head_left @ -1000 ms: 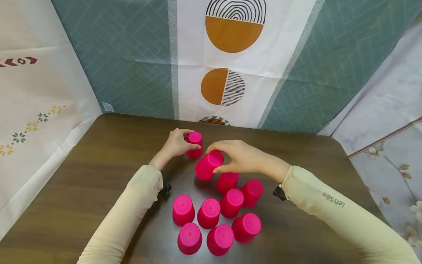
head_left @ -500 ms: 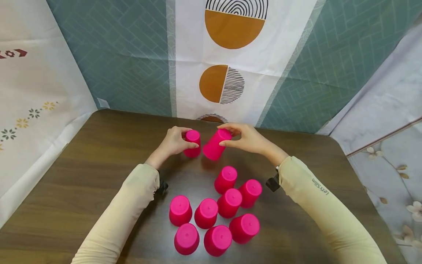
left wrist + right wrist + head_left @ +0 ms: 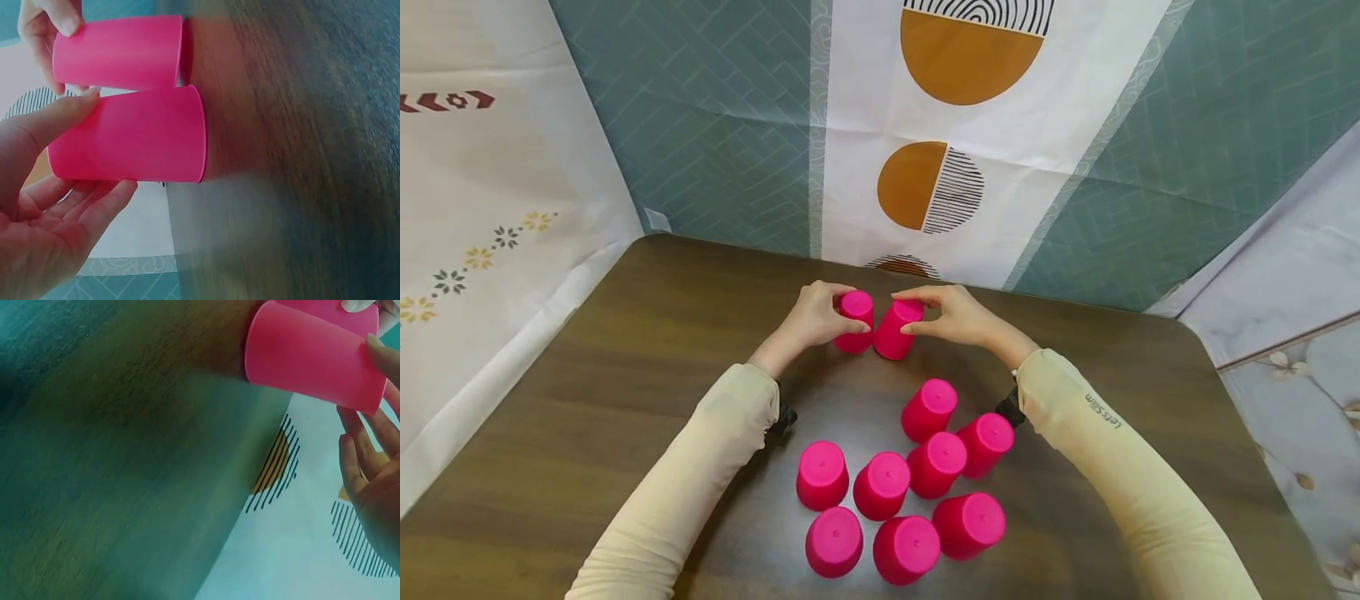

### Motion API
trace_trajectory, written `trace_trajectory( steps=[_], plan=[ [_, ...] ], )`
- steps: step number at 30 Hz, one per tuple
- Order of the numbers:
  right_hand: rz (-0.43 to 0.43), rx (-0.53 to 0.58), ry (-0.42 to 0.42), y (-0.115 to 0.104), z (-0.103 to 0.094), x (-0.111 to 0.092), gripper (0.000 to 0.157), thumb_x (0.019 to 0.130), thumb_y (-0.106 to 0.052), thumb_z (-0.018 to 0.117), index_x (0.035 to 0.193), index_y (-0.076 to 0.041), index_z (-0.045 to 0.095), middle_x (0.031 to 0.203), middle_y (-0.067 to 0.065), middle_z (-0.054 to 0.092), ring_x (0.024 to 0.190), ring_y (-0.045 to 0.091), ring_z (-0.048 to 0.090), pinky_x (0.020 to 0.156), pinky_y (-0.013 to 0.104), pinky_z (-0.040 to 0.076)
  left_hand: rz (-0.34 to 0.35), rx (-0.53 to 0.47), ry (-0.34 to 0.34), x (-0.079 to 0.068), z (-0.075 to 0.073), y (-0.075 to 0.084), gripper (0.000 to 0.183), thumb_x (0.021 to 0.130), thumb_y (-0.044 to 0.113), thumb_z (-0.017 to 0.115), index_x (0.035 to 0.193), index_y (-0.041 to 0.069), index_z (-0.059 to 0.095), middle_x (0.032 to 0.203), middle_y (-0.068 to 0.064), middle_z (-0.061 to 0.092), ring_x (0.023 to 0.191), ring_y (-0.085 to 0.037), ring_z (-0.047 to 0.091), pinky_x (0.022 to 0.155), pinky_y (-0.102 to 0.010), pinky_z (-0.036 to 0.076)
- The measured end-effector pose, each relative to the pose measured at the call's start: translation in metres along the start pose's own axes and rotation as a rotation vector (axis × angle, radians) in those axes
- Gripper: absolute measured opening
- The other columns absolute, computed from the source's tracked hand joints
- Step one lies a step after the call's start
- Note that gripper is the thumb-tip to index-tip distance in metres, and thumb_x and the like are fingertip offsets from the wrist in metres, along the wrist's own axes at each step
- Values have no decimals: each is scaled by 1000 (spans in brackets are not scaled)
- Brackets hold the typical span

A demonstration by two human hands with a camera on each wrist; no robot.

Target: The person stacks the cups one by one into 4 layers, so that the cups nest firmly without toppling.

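Observation:
My left hand (image 3: 816, 318) grips an upside-down pink cup (image 3: 857, 306) near the back of the table, thumb on the near side and fingers behind. In the left wrist view the rim of this pink cup (image 3: 131, 137) is down at the wood. Just to its right, my right hand (image 3: 958, 315) pinches a second pink cup (image 3: 893, 337) by its upper part, base up and leaning slightly. The two cups stand side by side, their walls close together low down. In the right wrist view this second cup (image 3: 312, 359) partly hides the left one.
Several more upside-down pink cups cluster nearer me, among them a back cup (image 3: 929, 410), a left cup (image 3: 822, 475) and a front cup (image 3: 906, 550). The dark wooden table (image 3: 625, 358) ends behind the hands at a patterned cloth (image 3: 865, 167).
My right hand has carried its cup away from the cluster, back and up to beside the left cup, and lowered it. My left hand keeps its hold on its cup. The view shifted slightly.

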State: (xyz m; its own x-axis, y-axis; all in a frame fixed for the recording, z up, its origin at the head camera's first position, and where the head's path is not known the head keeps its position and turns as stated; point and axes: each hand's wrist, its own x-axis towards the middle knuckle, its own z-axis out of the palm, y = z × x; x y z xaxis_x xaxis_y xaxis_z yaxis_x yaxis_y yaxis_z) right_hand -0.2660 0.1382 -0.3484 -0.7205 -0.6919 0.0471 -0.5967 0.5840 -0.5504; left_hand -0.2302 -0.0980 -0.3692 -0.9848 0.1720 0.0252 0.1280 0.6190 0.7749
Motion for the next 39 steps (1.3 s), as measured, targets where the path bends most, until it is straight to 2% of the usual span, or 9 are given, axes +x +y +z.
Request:
trace_trajectory(
  steps=[13,21,28,33,39],
  plan=[
    [0,-7,-18,3,4,4,51,79,-24,75,126,-13,60,119,1,64,97,20,56,86,40,47,-3,-37,-20,3,4,0,53,71,18,81,117,0,62,104,-15,67,91,-27,62,78,-36,54],
    [28,30,-32,3,5,6,53,80,-22,75,129,-15,57,122,2,61,104,22,56,91,42,47,-17,-47,-9,2,4,-3,54,71,19,81,118,1,62,104,-15,67,92,-27,62,78,-36,54],
    [66,110,-82,4,10,9,68,79,-18,75,139,-13,44,129,7,54,112,23,54,94,43,47,-4,-21,10,3,0,-3,52,69,19,82,114,2,64,101,-14,68,90,-27,62,76,-37,54],
    [84,109,-85,4,9,10,74,77,-18,77,141,-11,40,132,11,52,115,26,53,95,44,46,-13,-12,-10,4,-2,-2,56,69,20,82,117,1,61,105,-15,66,93,-28,62,78,-37,54],
    [73,93,-78,4,9,9,71,77,-19,77,138,-11,43,129,8,55,111,24,56,93,43,47,0,19,-67,6,-4,0,58,69,19,81,119,1,57,108,-15,63,96,-28,59,79,-38,54]
  ],
)
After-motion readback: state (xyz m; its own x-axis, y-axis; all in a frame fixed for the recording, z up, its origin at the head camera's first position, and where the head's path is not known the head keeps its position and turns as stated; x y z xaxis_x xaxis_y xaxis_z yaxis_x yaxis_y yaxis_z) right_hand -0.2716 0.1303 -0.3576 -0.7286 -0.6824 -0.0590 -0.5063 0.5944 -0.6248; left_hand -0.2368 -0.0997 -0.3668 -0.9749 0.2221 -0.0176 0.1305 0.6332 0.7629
